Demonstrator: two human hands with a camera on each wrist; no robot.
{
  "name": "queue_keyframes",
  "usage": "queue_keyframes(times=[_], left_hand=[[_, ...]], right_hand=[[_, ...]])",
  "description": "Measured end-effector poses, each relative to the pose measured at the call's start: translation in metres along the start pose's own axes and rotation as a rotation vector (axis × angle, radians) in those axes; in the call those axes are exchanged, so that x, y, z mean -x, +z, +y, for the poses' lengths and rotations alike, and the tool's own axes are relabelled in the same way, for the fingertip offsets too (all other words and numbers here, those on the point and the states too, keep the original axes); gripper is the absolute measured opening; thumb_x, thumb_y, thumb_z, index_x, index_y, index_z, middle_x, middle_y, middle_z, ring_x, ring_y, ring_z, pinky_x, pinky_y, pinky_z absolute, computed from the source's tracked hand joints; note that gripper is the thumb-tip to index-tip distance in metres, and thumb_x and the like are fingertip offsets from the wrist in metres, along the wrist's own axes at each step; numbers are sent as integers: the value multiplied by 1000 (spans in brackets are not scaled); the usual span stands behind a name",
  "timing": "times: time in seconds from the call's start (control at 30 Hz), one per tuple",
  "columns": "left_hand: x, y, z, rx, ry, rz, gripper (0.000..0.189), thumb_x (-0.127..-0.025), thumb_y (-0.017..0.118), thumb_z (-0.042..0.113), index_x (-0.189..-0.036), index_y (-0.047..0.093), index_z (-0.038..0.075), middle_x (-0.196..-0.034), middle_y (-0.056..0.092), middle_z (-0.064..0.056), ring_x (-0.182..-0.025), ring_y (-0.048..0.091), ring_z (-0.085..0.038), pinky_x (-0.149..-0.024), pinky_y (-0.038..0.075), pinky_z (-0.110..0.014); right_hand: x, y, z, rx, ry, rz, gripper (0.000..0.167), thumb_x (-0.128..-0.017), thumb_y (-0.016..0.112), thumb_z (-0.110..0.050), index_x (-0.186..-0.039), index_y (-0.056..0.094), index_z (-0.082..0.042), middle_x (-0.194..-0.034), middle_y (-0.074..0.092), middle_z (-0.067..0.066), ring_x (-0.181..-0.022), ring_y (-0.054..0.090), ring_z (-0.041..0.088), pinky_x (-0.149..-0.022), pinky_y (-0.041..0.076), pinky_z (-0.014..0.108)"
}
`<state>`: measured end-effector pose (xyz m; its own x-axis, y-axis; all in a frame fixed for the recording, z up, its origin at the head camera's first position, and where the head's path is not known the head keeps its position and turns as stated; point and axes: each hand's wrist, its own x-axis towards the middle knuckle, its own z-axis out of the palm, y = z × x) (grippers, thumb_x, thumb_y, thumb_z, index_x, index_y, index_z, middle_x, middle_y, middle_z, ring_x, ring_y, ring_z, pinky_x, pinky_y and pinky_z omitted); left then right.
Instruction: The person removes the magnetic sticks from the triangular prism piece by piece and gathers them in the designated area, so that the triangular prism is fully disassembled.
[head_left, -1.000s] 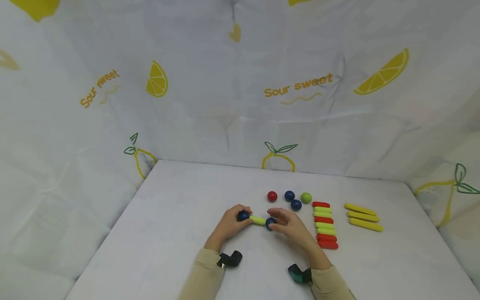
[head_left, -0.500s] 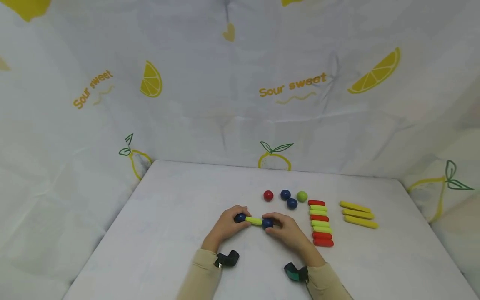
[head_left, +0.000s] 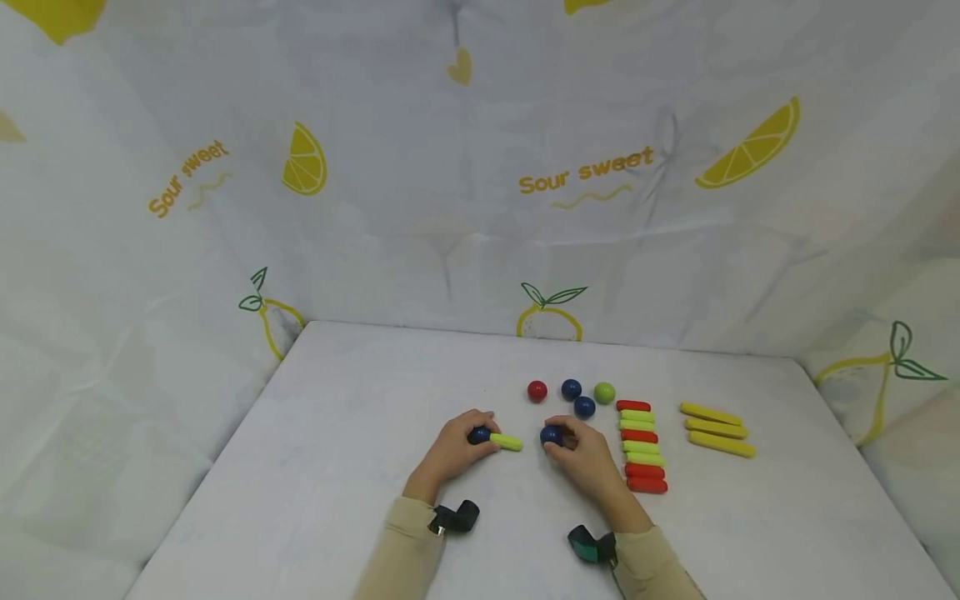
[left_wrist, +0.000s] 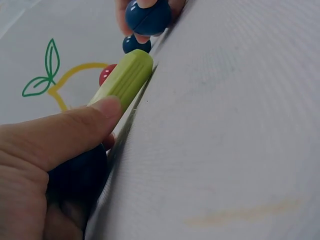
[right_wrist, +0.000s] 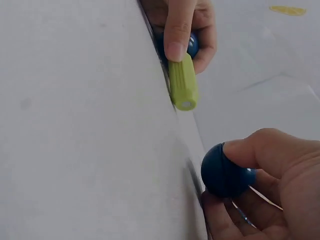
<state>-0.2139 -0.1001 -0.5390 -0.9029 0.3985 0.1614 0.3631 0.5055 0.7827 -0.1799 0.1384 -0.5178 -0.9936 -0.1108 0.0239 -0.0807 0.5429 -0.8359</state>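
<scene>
My left hand (head_left: pixel 454 450) holds a dark blue ball (head_left: pixel 478 435) with a short yellow-green rod (head_left: pixel 507 442) joined or pressed to it. In the left wrist view the thumb lies on the ridged rod (left_wrist: pixel 127 77), and the ball (left_wrist: pixel 80 172) sits partly hidden behind the thumb. The rod's free end points toward the right hand and shows a small grey disc in the right wrist view. My right hand (head_left: pixel 587 460) pinches a second dark blue ball (right_wrist: pixel 225 172) between thumb and fingers, a short gap away from the rod's end.
Beyond the hands lie a red ball (head_left: pixel 537 391), two blue balls (head_left: pixel 572 389) and a green ball (head_left: pixel 604 392). Right of my right hand runs a column of short red and yellow-green rods (head_left: pixel 640 447). Several longer yellow sticks (head_left: pixel 716 427) lie farther right on the white table (head_left: pixel 315 467).
The right hand's ball was at the rod's free end; it has come away to the right, still pinched. A second ago those fingers were more spread around it. The left hand keeps its hold.
</scene>
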Motion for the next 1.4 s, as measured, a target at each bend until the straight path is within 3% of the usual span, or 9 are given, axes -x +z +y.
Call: queue_keyframes(times=[0.2, 0.43, 0.93, 1.13, 1.4], left_hand=[[-2, 1, 0, 8, -16, -6, 18, -84, 71, 27, -101, 67, 20, -126, 62, -4, -125, 52, -23, -109, 37, -44], [0, 3, 2, 35, -21, 12, 19, -84, 72, 24, -101, 67, 19, -124, 63, -4, -125, 53, -23, -109, 37, -46], [2, 1, 3, 58, -10, 10, 19, -84, 72, 23, -102, 68, 19, -125, 63, -6, -125, 53, -25, -109, 37, -47], [1, 0, 3, 45, -14, -1, 21, -83, 71, 21, -103, 67, 18, -126, 62, -6, -125, 52, -24, -109, 37, -47], [2, 0, 1, 13, 60, 18, 22, -81, 66, 11, -102, 66, 13, -121, 65, -6, -122, 56, -25, -106, 41, -45]], right_hand=[[-6, -3, 1, 13, -16, 51, 40, -86, 68, -13, -125, 59, -9, -129, 59, 13, -116, 58, 30, -94, 50, 41], [-17, -3, -1, 139, -93, 149, 42, -88, 65, -13, -129, 56, -6, -132, 56, 17, -121, 54, 32, -100, 46, 49], [-29, 3, -11, 336, -94, 141, 44, -89, 63, -9, -130, 52, 1, -134, 53, 19, -126, 49, 35, -103, 41, 49], [-28, 3, -16, 341, -70, 131, 48, -89, 62, -10, -133, 49, 2, -137, 50, 20, -129, 46, 35, -105, 40, 50], [-20, 4, -21, 327, -73, 177, 49, -90, 62, -13, -136, 46, -2, -139, 48, 17, -131, 44, 33, -105, 39, 50]])
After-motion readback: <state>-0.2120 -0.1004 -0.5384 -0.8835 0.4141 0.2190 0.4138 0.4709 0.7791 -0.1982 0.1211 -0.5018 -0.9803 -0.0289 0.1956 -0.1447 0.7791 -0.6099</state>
